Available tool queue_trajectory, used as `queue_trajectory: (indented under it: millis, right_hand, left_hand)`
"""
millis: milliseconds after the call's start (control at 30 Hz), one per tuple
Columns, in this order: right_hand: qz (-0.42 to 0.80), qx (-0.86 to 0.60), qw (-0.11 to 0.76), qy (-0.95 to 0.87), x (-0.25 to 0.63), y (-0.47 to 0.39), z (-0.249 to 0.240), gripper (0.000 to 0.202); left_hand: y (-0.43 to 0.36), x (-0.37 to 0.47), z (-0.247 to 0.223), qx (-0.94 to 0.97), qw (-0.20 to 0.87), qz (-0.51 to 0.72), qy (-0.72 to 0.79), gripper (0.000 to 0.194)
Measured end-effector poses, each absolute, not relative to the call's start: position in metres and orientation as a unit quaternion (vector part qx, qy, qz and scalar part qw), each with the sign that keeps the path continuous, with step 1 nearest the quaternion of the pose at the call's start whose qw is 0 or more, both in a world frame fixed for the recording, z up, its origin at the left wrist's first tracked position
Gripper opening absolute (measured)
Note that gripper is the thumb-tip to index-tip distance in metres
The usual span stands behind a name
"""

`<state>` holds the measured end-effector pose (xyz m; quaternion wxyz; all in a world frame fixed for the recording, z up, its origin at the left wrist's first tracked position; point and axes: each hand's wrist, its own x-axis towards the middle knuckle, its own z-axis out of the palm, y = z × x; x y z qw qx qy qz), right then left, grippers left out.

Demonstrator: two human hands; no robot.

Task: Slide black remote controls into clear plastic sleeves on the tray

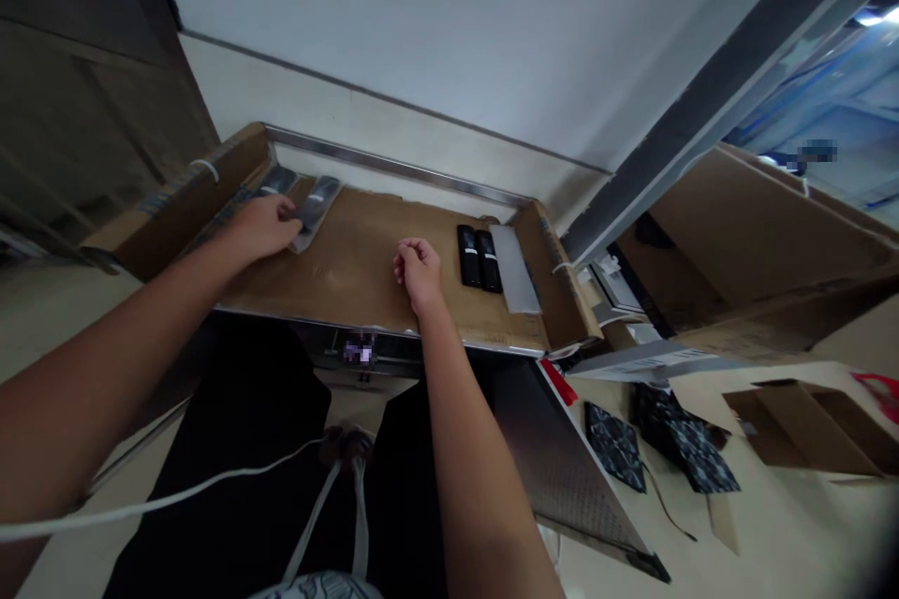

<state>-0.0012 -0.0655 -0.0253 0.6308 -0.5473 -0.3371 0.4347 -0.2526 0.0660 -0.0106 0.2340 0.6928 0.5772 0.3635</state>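
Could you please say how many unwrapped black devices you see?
2: one black device right of the right hand, the second device beside it, next to a pale strip. The left hand may hide more.

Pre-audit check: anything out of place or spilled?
Yes: dark patterned flat pieces lie loose on the pale floor near an open brown cardboard box, as if dropped. Two slim black unbagged devices lie parallel; no spill visible.

A pale wall (435, 28) with a thin dark line across it rises behind a cardboard-lined table (358, 239). A gray post (702, 80) slants at right, near a bright light (871, 17); a dark panel (63, 28) stands left, above cream floor (793, 524).
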Motion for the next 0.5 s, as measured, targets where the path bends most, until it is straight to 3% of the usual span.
queue_trajectory:
  millis: [167,333,500]
  right_hand:
    - [0.432,-0.554,0.622,-0.346,-0.002,-0.066,-0.025,0.006]
    - [0.422,-0.549,0.629,-0.353,0.000,-0.067,-0.028,0.007]
    - [0.421,-0.545,0.628,-0.363,0.002,-0.065,-0.031,0.008]
  left_hand:
    - [0.035,-0.246,0.016,0.756,0.097,0.356,0.540,0.037]
    - [0.048,-0.196,0.011,0.761,0.168,0.394,0.488,0.048]
    - [0.074,-0.193,-0.009,0.722,0.179,0.421,0.520,0.045]
